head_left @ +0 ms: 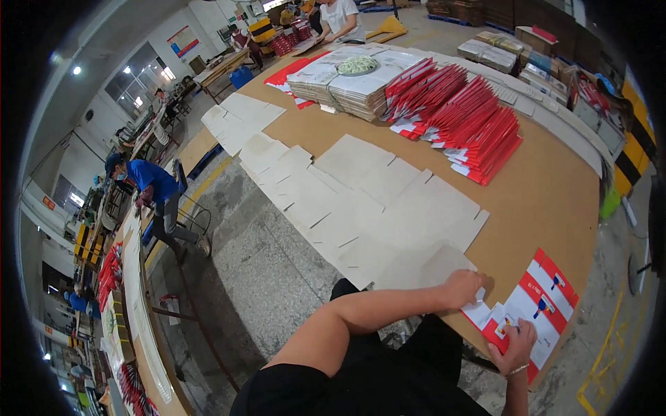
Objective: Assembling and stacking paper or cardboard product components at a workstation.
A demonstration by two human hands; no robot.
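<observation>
A red and white printed cardboard box blank (524, 308) lies partly folded at the near right corner of the table. My left hand (463, 288) is closed at its left end, fingers curled down by a white flap; the fingertips are hidden. On the folded red part of the blank, my right hand (515, 347) presses and holds it with bent fingers and thumb. Plain grey-white blanks (374, 201) overlap in a long spread along the table, reaching close to my left hand.
Red folded boxes (472, 121) lean in rows on the brown tabletop (548, 180). Behind them a tied stack of flat cardboard (340, 83) carries a roundish pale green bundle (356, 65). A person in blue (156, 184) works at another table on the left; another person (340, 21) stands beyond the far end.
</observation>
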